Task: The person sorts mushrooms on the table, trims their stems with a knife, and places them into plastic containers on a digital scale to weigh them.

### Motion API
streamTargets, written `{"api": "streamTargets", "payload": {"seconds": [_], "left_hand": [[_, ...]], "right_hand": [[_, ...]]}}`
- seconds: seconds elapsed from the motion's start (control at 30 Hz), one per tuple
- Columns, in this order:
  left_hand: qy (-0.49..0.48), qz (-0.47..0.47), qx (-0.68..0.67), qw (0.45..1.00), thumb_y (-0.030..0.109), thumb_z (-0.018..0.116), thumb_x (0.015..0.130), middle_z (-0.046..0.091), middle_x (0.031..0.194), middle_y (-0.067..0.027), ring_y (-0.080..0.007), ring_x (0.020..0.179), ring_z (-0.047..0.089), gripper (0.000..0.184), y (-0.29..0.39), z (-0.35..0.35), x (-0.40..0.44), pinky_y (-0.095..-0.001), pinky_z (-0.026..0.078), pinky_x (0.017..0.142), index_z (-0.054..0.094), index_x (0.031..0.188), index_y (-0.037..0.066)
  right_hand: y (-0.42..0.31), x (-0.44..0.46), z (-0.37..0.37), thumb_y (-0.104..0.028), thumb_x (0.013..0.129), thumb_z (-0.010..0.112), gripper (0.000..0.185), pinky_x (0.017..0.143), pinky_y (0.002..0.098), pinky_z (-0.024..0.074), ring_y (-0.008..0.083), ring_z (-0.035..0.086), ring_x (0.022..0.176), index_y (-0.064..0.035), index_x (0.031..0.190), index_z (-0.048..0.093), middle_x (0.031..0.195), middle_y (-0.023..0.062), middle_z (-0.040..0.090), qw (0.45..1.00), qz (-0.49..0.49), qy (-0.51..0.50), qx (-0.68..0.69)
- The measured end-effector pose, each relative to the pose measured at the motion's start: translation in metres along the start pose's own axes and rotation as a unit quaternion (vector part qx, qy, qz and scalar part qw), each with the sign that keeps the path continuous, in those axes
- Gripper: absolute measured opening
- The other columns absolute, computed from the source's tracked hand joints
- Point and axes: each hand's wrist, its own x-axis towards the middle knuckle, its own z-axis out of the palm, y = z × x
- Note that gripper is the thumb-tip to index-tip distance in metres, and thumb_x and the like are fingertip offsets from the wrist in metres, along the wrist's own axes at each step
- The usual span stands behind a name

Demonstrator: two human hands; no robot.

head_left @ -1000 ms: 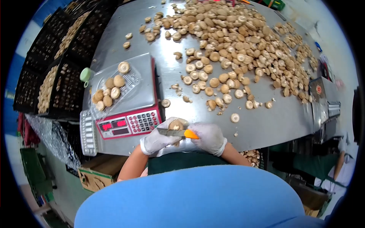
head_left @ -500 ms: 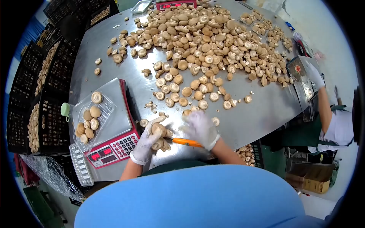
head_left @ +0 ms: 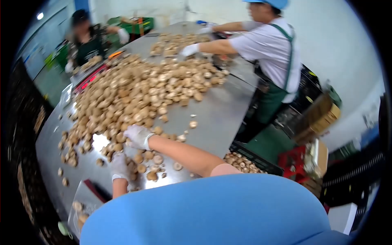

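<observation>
Both my hands wear whitish gloves and reach over a large heap of brown-capped shiitake mushrooms (head_left: 134, 87). My right hand (head_left: 139, 136) is at the heap's near edge, its fingers stretched out and apart over several caps. Closer to me, my left hand (head_left: 119, 165) rests low beside loose mushrooms (head_left: 141, 168), which lie to its right; blur hides its finger positions. The orange-handled tool is not visible near my hands.
A scale (head_left: 87, 192) with mushrooms stands at the lower left, partly hidden by my blue clothing. Across the metal table (head_left: 216, 108), one co-worker (head_left: 265, 49) reaches over mushroom trays; another person (head_left: 85, 41) stands beside a red scale (head_left: 92, 78). A crate (head_left: 249, 161) holds mushrooms.
My view has swung up and right, bringing two co-workers into sight. My right hand has left the orange-handled tool's area and reached to the heap; the mushrooms gripped in my left hand no longer show.
</observation>
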Motion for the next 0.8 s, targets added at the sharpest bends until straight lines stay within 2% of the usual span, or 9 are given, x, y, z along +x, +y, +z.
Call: {"api": "streamTargets", "payload": {"seconds": [0.07,0.17,0.23,0.27,0.33,0.43,0.53,0.67,0.8], "left_hand": [[-0.026,-0.013,0.008,1.0,0.014,0.059,0.084,0.062,0.115,-0.0204,-0.038,0.107,0.062,0.026,-0.017,0.03,0.025,-0.0479,0.051,0.087,0.059,0.109,0.009],[-0.163,-0.097,-0.013,0.982,0.021,0.053,0.095,0.066,0.123,-0.0158,-0.0323,0.115,0.063,0.034,0.029,-0.024,0.037,-0.0432,0.051,0.095,0.064,0.126,0.016],[-0.126,-0.056,0.054,0.989,0.016,0.072,0.077,0.067,0.122,-0.0172,-0.0336,0.112,0.064,0.04,0.048,-0.036,0.026,-0.0442,0.053,0.093,0.069,0.116,0.012],[-0.085,-0.083,-0.037,0.992,0.016,0.065,0.084,0.067,0.121,-0.0172,-0.033,0.111,0.065,0.03,0.046,-0.027,0.026,-0.0451,0.053,0.09,0.071,0.113,0.012],[-0.019,-0.047,-0.002,0.999,0.015,0.058,0.09,0.071,0.109,-0.0184,-0.0349,0.097,0.07,0.021,0.049,-0.031,0.013,-0.0443,0.056,0.081,0.073,0.102,0.01],[0.07,-0.074,0.063,0.993,0.012,0.06,0.086,0.072,0.096,-0.0216,-0.0332,0.09,0.072,0.016,0.045,-0.021,0.0,-0.041,0.058,0.075,0.076,0.088,0.009],[0.184,-0.055,-0.044,0.98,0.014,0.062,0.085,0.064,0.093,-0.0153,-0.035,0.083,0.068,0.026,0.033,-0.028,-0.033,-0.0456,0.056,0.072,0.069,0.109,0.009],[0.258,-0.109,-0.151,0.948,0.02,0.067,0.08,0.057,0.102,-0.0167,-0.0363,0.089,0.064,0.045,0.036,-0.091,-0.134,-0.0447,0.053,0.074,0.058,0.124,0.015],[0.301,-0.193,-0.063,0.932,0.02,0.063,0.09,0.063,0.093,-0.0138,-0.0315,0.08,0.064,0.013,-0.024,-0.137,-0.216,-0.0431,0.053,0.067,0.061,0.099,0.011]], "right_hand": [[0.008,-0.003,-0.006,-0.023,0.079,0.067,0.03,0.095,0.0433,0.0499,0.0351,0.06,0.109,-0.011,0.107,0.069,0.11,0.0168,0.065,0.999,0.035,-0.033,-0.015],[0.022,-0.016,0.034,-0.025,0.082,0.062,0.026,0.09,0.0427,0.0524,0.031,0.066,0.1,-0.0138,0.103,0.074,0.106,0.0129,0.07,1.0,-0.021,-0.008,0.002],[0.007,-0.01,0.049,-0.027,0.085,0.057,0.026,0.075,0.0436,0.0556,0.0296,0.068,0.079,-0.0115,0.094,0.076,0.096,0.0162,0.073,0.998,-0.034,-0.047,-0.01],[0.012,-0.01,0.052,-0.026,0.086,0.057,0.026,0.069,0.0438,0.055,0.0272,0.067,0.074,-0.0096,0.092,0.076,0.095,0.0148,0.074,0.998,-0.043,-0.054,0.0],[0.017,-0.014,0.048,-0.022,0.088,0.055,0.026,0.082,0.0412,0.0542,0.0247,0.067,0.09,-0.0113,0.101,0.075,0.105,0.0141,0.072,0.981,0.017,-0.069,0.182],[0.014,-0.027,0.035,-0.02,0.09,0.051,0.029,0.09,0.0468,0.0511,0.037,0.064,0.105,-0.0156,0.108,0.073,0.113,0.0175,0.068,0.99,-0.088,-0.069,-0.087],[0.037,-0.036,0.051,0.003,0.072,0.062,0.043,0.085,0.0445,0.0519,0.0367,0.062,0.098,-0.0165,0.11,0.071,0.102,0.0149,0.065,0.983,-0.166,0.06,-0.051],[0.075,-0.018,0.076,-0.003,0.076,0.069,0.04,0.088,0.0448,0.052,0.0361,0.062,0.098,-0.014,0.115,0.069,0.104,0.0175,0.066,0.976,-0.202,0.069,-0.039],[0.025,0.016,0.068,-0.006,0.082,0.07,0.033,0.087,0.0393,0.0517,0.0283,0.063,0.094,-0.0075,0.115,0.069,0.101,0.0133,0.066,0.962,-0.185,0.076,0.184]]}}
